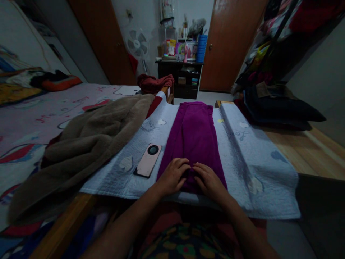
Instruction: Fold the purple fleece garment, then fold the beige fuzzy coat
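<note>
A purple garment [195, 136], folded into a long strip, lies lengthwise on a pale blue quilted cover [269, 190]. My left hand [174, 174] rests on the near left part of the cloth, its fingers slightly bent and pointing inward. Across from it, my right hand [210, 180] lies on the near right part in much the same pose. The fingertips of both hands almost meet at the garment's middle, and neither hand grips the fabric. Left of the garment is a pink phone [148, 162] with a round dark camera ring, lying face down.
A brown fleece blanket [107, 126] is heaped on the left, partly over the patterned bed [48, 108]. Dark folded clothes [277, 104] are stacked on a wooden surface [299, 147] at right. A black cabinet [178, 82] and a white fan [137, 45] stand at the back.
</note>
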Motion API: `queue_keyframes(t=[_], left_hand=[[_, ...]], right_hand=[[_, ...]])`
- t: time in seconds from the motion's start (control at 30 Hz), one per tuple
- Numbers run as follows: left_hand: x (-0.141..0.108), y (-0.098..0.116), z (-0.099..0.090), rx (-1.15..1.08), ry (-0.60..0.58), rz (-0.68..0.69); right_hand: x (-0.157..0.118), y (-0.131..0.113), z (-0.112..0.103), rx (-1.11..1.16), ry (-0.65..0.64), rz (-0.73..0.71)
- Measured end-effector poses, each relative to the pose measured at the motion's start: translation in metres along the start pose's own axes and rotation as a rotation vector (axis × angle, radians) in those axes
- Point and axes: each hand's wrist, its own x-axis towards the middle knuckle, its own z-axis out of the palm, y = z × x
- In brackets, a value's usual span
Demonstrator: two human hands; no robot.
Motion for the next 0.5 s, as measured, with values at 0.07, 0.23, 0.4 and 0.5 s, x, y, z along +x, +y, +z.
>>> queue_keyframes(t=[0.07,0.23,0.4,0.5], left_hand=[[-0.0025,0.0026,-0.0013,-0.017,-0.025,0.004],[-0.0044,0.0039,-0.0036,-0.057,-0.112,0.028],[-0.002,0.0069,-0.0011,0.036,-0.172,0.022],[-0.0022,0.0096,0.0024,0.098,-0.173,0.02]], right_hand=[[-0.0008,-0.0006,-0.0013,0.006,-0.013,-0.002],[-0.0032,-0.0021,-0.0043,-0.001,-0.059,-0.02],[-0.0064,-0.0059,-0.0091,-0.022,-0.121,-0.042],[-0.009,-0.0079,-0.0105,-0.043,-0.166,-0.041]])
